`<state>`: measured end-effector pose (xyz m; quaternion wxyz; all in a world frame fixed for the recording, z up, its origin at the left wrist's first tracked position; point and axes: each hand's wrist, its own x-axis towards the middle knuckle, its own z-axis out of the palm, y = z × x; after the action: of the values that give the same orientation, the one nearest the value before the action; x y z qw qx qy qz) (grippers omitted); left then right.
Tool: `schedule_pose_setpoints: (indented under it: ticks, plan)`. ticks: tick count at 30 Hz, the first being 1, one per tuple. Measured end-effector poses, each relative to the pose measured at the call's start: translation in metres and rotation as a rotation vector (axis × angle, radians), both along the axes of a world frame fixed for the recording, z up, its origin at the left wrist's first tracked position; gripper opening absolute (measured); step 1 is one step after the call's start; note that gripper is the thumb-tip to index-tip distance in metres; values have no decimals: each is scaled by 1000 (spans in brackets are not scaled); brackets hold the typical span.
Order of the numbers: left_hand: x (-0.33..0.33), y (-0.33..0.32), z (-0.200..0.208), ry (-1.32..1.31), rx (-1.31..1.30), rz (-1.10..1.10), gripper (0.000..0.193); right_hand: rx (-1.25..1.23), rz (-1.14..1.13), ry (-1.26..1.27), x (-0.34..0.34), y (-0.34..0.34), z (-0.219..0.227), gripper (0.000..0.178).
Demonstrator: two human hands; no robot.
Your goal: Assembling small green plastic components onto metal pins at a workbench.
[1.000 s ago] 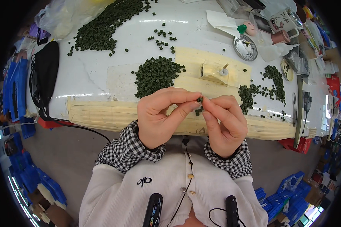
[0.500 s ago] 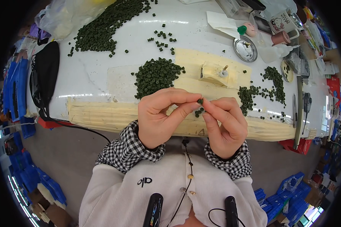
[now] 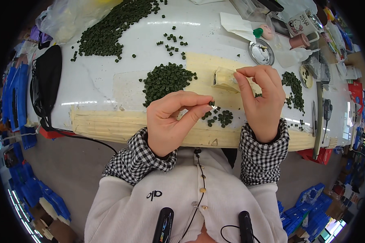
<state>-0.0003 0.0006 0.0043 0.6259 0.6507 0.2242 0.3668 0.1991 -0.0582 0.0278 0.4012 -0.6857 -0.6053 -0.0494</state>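
Evidently, one green part [image 3: 211, 103] was pinched at the fingertips of the left hand [image 3: 166, 121], above the worktop [image 3: 89, 89], toward its near edge. It appeared light, stiff and prone to roll; its rim offered the best hold. The right hand [image 3: 264, 97] had its fingertips together at one block [image 3: 225, 79]; any grip there was indeterminate. Three large heaps [image 3: 166, 83] contained too many parts to count.
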Motion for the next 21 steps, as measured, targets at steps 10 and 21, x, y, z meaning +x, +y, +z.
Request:
schedule_pose_setpoints:
  ticks: [10, 21]
  plan:
    - [0, -2, -1, 7, 25, -13, 19, 114, 284, 462, -21, -21, 22, 13]
    - [4, -4, 0, -43, 3, 30, 18, 41, 371, 720, -34, -18, 17, 8]
